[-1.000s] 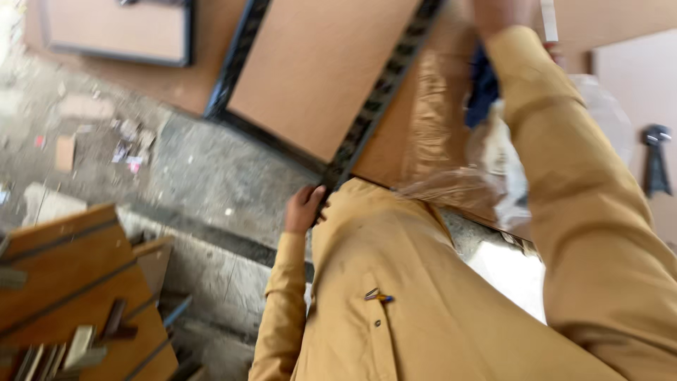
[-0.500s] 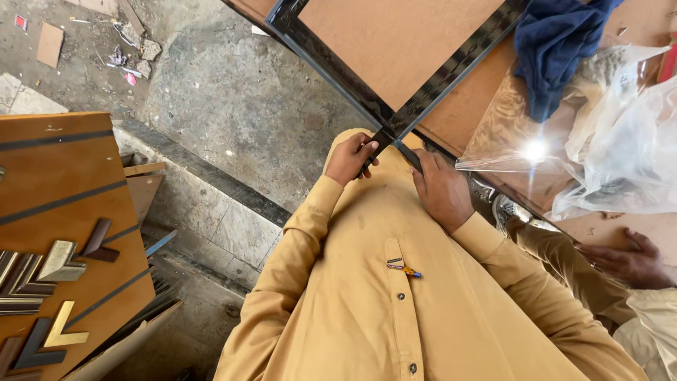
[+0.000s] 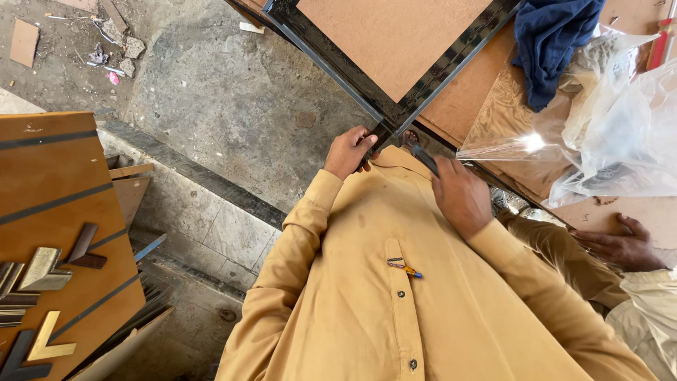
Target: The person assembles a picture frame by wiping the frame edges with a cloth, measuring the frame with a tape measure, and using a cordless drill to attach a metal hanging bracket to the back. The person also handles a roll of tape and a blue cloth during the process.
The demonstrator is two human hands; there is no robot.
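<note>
Black picture frame — 1 corner held by 2 hands: left hand pinching, right hand gripping.

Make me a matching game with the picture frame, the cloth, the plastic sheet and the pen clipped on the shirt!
Things:
1. picture frame
2. cloth
3. plastic sheet
4. pen

Descriptions:
A. dark blue, lying crumpled on the board
B. clipped to the front of the mustard shirt
C. black, its corner gripped by the left hand and right hand
D. clear and shiny

Pairs: 1-C, 2-A, 3-D, 4-B
</note>
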